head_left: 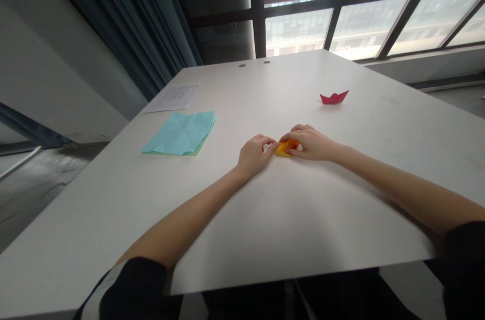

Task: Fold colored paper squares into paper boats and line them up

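Note:
A small piece of folded yellow-orange paper (282,149) rests at the middle of the table, between my two hands. My left hand (256,153) is closed, thumb and fingers pinching the paper's left end. From the other side, my right hand (308,143) grips the right part of the paper between thumb and fingers and hides some of it. Its exact folded shape is partly covered by my fingers. Farther off to the right stands a red folded paper boat (334,98), apart from both hands.
To the left lies a stack of creased light-blue paper squares (182,133), with a yellow-green edge showing beneath. Behind it is a printed white sheet (172,97). The white table (242,229) ends close to my body. Curtains (151,22) and windows stand beyond.

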`<state>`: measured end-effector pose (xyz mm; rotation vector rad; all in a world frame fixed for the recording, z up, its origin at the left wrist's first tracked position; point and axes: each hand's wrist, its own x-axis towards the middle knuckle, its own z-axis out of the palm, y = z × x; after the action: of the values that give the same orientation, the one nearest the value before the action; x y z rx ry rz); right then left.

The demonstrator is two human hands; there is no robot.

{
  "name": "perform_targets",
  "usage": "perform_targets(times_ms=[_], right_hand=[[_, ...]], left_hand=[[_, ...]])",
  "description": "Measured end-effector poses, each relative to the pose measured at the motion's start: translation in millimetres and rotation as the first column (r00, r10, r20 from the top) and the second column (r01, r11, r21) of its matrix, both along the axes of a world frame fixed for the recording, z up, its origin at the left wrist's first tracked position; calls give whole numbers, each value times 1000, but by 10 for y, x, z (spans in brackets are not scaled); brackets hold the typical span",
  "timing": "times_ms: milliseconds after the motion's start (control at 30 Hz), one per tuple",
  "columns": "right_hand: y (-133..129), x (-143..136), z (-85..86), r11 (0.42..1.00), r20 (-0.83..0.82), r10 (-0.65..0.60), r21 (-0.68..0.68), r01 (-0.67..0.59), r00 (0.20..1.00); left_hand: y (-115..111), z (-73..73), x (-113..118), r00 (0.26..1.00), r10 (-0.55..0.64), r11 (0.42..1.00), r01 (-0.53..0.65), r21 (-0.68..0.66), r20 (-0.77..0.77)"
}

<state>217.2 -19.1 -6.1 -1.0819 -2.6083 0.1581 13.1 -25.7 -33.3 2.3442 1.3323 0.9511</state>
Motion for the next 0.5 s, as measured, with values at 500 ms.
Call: perform_targets(times_ms=[500], right_hand=[[30,3,-47,997,-1,-50,50,50,999]], left_hand=[[-76,37,13,999,-47,998,47,31,-12]])
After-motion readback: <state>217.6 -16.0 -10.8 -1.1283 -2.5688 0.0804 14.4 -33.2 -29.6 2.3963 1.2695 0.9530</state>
